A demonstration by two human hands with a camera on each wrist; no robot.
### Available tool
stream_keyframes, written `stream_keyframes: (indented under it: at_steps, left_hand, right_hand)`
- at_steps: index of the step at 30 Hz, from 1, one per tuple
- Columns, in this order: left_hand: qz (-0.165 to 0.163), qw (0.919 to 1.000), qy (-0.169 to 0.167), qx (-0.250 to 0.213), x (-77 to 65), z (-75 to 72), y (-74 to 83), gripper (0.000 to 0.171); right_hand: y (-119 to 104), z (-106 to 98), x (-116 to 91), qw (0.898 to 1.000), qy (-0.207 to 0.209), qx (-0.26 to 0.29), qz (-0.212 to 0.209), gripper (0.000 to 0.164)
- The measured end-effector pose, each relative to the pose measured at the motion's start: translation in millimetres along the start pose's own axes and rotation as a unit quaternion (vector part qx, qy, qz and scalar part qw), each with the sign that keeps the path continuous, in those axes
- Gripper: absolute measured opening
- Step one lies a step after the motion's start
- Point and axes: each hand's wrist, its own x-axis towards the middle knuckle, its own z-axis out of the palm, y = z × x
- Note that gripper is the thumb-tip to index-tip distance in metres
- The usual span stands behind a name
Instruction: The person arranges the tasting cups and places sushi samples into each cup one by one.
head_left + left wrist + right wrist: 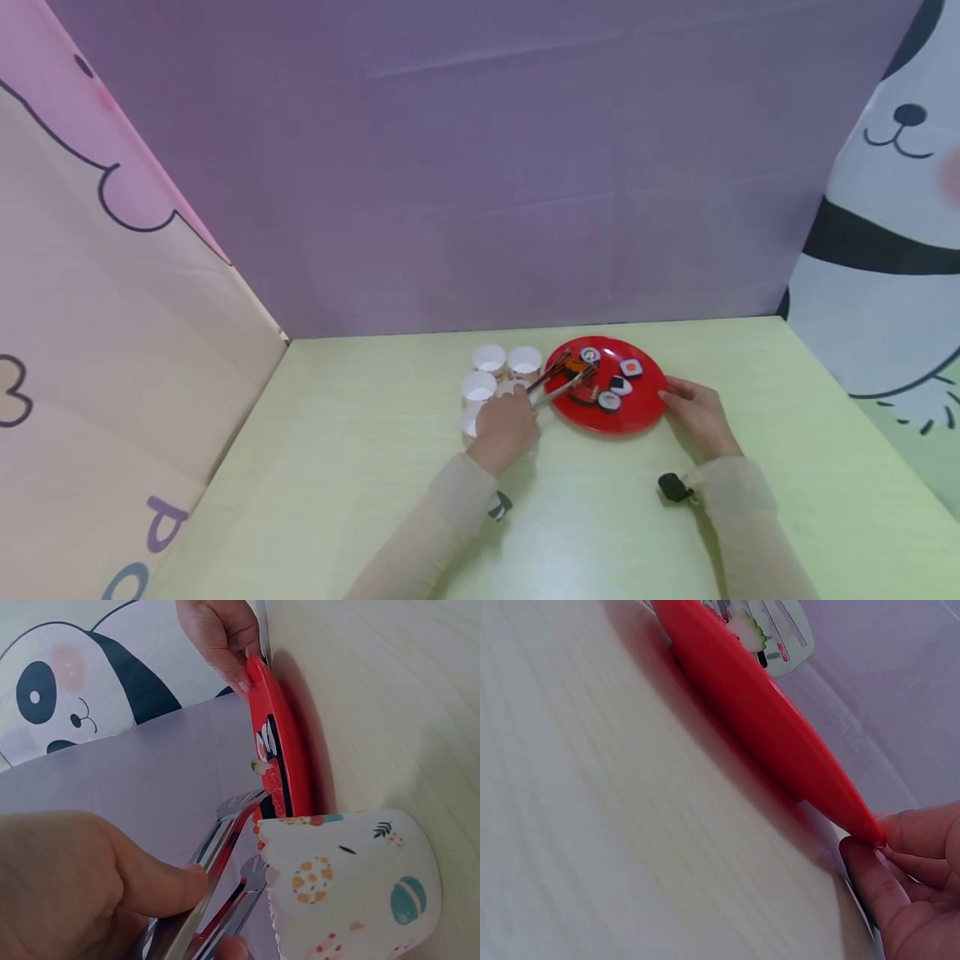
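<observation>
My left hand (508,425) grips metal tongs (217,881), whose spread tips reach over the red plate (645,408). Between the tips lies an orange-topped sushi piece (576,367); I cannot tell whether they pinch it. Around it on the plate are a round sushi roll (609,402), a square roll with an orange centre (631,367), a white piece with a black patch (620,385) and several others. At the plate's right rim, my right hand (701,412) pinches the edge between thumb and fingers, as the right wrist view shows.
Several white paper cups (479,386) with printed sides stand in rows left of the plate, partly hidden by my left hand. One cup (360,889) stands close beside the tongs. A purple backdrop (487,183) rises behind the table's (360,450) far edge, with printed panels at both sides.
</observation>
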Motion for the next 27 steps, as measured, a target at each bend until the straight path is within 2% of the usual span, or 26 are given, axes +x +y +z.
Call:
stream_keyframes:
  at_steps: [13,18,27]
  left_hand:
    - [0.014,0.9996,-0.005,0.024,-2.9,-2.9,-3.5,0.051]
    - [0.009,0.9998,-0.006,0.017,-2.4,-4.5,-5.5,0.052]
    - [0.016,0.9996,0.009,0.02,-2.5,-6.9,-8.8,0.051]
  right_hand:
    - [2.4,0.8,2.1,1.0,0.002,-0.007,-0.001,0.051]
    - [1.5,0.9,2.6,1.0,0.001,-0.006,0.007,0.051]
    - [-1.4,1.3,0.0,1.0,0.007,-0.007,0.003,0.05]
